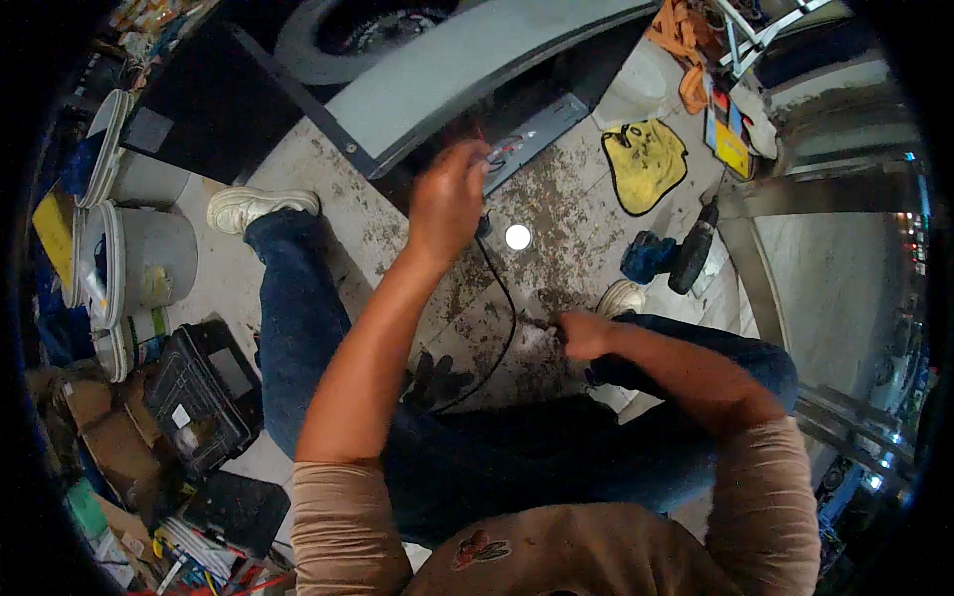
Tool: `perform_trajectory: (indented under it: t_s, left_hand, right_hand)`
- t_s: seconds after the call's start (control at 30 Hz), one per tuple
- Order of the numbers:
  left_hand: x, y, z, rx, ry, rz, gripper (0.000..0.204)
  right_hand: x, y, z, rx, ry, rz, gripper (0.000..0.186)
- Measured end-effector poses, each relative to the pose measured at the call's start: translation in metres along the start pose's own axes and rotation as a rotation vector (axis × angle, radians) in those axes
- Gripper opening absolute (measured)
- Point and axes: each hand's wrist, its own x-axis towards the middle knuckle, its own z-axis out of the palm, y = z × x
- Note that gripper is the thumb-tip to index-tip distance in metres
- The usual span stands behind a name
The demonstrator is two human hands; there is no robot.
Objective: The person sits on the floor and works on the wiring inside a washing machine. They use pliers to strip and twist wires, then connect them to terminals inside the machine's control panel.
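My left hand (447, 199) is raised at the open lower edge of a large dark appliance (477, 79) with a pale grey curved panel. Its fingers are closed in a pinch beside thin red wires (505, 149) on a metal strip (537, 144); what they hold is hidden. Low over the dirty floor, my right hand (586, 336) is closed next to a whitish, blurred clump (540, 340). Whether it grips that clump is unclear. Between my hands a black cable (512, 308) curves along the floor, near a bright white disc (518, 236).
A yellow cloth (646, 166) and a cordless drill (693, 248) lie to the right, near a metal frame (760, 268). Dark gloves (435, 382) rest between my legs. White buckets (154, 258) and a black tool case (206, 397) stand on the left. Brown debris covers the tiles.
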Motion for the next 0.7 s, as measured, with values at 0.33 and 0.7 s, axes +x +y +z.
perform_trajectory:
  t_s: [0.33, 0.7]
  left_hand:
    - [0.004, 0.006, -0.003, -0.065, -0.027, -0.003, 0.018]
    - [0.011, 0.004, -0.01, -0.077, -0.131, 0.123, 0.014]
  right_hand:
    - [-0.018, -0.094, -0.106, 1.34, 0.36, -0.143, 0.037]
    - [0.039, -0.088, -0.128, 1.379, 0.383, -0.201, 0.028]
